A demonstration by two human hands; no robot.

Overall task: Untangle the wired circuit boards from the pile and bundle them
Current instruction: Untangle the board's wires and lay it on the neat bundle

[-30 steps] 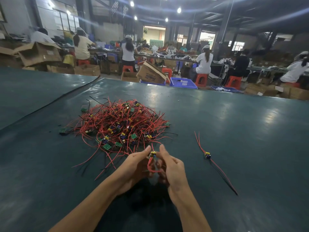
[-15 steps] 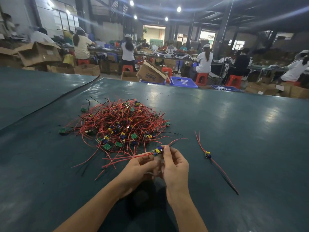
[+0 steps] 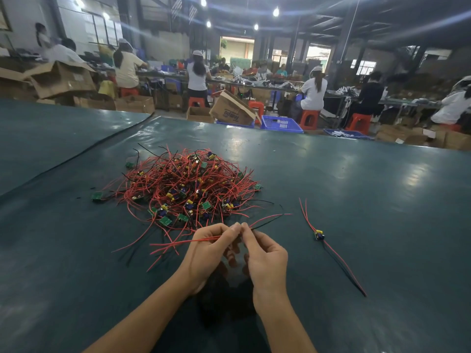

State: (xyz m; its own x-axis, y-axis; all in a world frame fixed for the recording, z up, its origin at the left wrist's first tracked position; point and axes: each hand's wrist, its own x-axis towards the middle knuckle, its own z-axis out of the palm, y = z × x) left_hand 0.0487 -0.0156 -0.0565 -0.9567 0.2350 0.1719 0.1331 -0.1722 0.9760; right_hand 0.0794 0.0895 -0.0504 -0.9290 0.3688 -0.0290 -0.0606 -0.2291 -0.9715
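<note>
On the near part of the dark green table, both hands sit together, fingertips touching, just in front of the pile of wired boards. Thumb and forefinger of the left hand pinch the held wires. The right hand pinches the same set at the same spot, other fingers curled under. From the pinch, red strands run out left, low over the table surface. A red and a black strand run out up-right, ends free. Board on this set: hidden behind the fingertips, cannot tell how it sits.

Pile: tangled heap of red wires, a few black ones, small green boards with yellow and blue parts mixed through. Sits mid-table, beyond the hands. Some strands at its near edge trail toward the left hand; whether they touch the held wires, cannot tell. One stray board lies at the pile's left fringe, green face up.

Right of the hands, well apart from the pile, one separated board lies flat with wires stretched out both ways: two red going away from the person, red plus black coming toward the near right.

Past the far table edge: tilted cardboard box, blue crate, orange stools, people seated at long benches, backs mostly turned. Open boxes at far left.
</note>
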